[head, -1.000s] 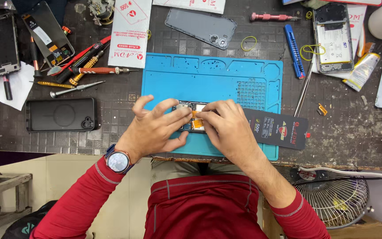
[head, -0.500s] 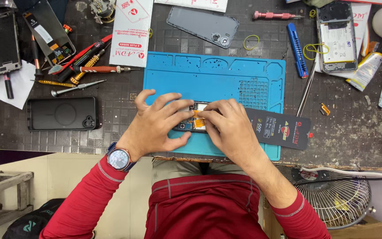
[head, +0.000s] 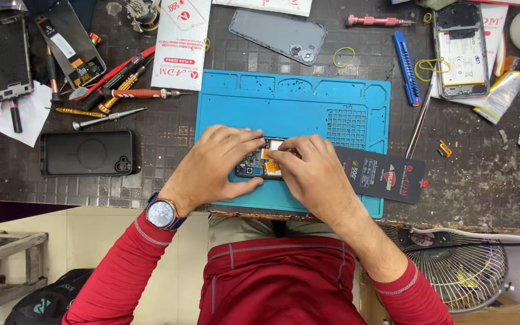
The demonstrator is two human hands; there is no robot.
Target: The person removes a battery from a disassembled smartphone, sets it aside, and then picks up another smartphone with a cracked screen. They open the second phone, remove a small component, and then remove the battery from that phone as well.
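My left hand (head: pixel 218 161) and right hand (head: pixel 311 171) curl over an opened phone (head: pixel 259 164) on the blue rubbery mat (head: pixel 290 102), fingers pinched down on it from both sides. Between my fingertips its back is off, showing dark circuitry and orange flex strips, so I judge reassembly isn't finished. Left of my left hand lies a matte black case (head: pixel 86 153); beyond it, slim metal screwdrivers (head: pixel 109 99). Past my right hand, a glossy black packet (head: pixel 386 176).

Two hands (head: pixel 212 165), one blue mat (head: pixel 290 102), one fan (head: pixel 461 265).
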